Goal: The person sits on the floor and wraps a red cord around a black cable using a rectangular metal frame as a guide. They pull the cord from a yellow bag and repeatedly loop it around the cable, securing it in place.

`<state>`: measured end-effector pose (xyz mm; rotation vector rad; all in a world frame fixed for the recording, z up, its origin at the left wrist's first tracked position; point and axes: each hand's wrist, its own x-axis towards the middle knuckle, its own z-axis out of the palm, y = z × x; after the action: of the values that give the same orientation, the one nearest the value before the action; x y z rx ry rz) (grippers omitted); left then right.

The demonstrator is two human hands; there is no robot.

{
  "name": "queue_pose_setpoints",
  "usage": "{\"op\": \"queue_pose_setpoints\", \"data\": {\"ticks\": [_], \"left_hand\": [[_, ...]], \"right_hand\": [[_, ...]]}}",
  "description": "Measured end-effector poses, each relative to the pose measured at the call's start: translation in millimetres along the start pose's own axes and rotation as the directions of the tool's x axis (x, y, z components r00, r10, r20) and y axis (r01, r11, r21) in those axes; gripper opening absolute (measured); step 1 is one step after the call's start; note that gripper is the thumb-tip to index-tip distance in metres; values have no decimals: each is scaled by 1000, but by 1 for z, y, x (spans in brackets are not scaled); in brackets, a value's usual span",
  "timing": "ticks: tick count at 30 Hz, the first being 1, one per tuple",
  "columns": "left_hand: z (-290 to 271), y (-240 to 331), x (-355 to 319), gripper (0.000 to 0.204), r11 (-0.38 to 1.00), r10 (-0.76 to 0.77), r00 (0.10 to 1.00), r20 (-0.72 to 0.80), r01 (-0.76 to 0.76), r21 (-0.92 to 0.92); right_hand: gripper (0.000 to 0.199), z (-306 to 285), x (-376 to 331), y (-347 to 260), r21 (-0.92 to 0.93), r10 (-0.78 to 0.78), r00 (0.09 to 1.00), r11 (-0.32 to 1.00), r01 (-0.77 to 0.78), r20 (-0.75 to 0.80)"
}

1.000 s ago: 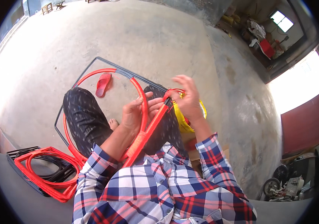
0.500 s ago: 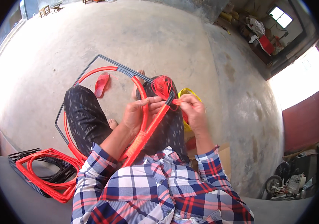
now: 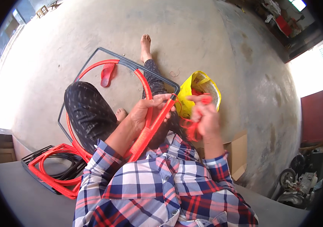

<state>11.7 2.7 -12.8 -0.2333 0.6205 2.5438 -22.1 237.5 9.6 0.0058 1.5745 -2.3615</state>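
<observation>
A dark metal frame (image 3: 98,52) with a round inner hoop (image 3: 143,82) lies tilted across my lap, much of it wrapped in red plastic strip. My left hand (image 3: 141,110) is closed round the frame where the hoop and the wrapped side bar (image 3: 146,137) run close together, below a bare dark corner. To the right of that corner, my right hand (image 3: 206,118) is raised and smeared by motion. Red strip (image 3: 194,130) hangs in loops beside it, and more of the strip shows at its fingers. A thin strand reaches toward the frame's corner.
Behind my right hand stands an open yellow bag (image 3: 186,90) with red material inside. A cardboard box (image 3: 239,154) sits at my right side. More red and black frames (image 3: 48,178) are stacked at my left. On the concrete floor lies a red slipper (image 3: 107,75).
My right hand has pulled away from the frame's corner, to the right. The red strip bundle has left the corner and now hangs by that hand. My right leg is stretched forward, uncovering the yellow bag.
</observation>
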Motion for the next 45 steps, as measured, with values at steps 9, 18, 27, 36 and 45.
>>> {"op": "queue_pose_setpoints", "data": {"ticks": [9, 18, 27, 36, 45], "left_hand": [[-9, -6, 5, 39, 1000, -2, 1000, 2, 2, -11], [10, -5, 1, 20, 996, 23, 974, -224, -3, 90], [56, 21, -37, 12, 606, 552, 777, -302, -126, 785], [163, 35, -44, 11, 305, 574, 819, 28, -245, 920], [35, 20, 82, 12, -80, 732, 666, 145, -127, 989]], "right_hand": [[11, 16, -4, 12, -37, 165, 979, 986, -162, 120], [12, -21, -16, -18, -68, 83, 996, 994, -81, 24], [17, -132, -32, -32, 484, -292, 944, 811, 329, -151], [24, -81, -41, -32, 526, -326, 945, 802, 283, -10], [37, -103, -66, -20, 425, -344, 907, 803, 418, -242]]}}
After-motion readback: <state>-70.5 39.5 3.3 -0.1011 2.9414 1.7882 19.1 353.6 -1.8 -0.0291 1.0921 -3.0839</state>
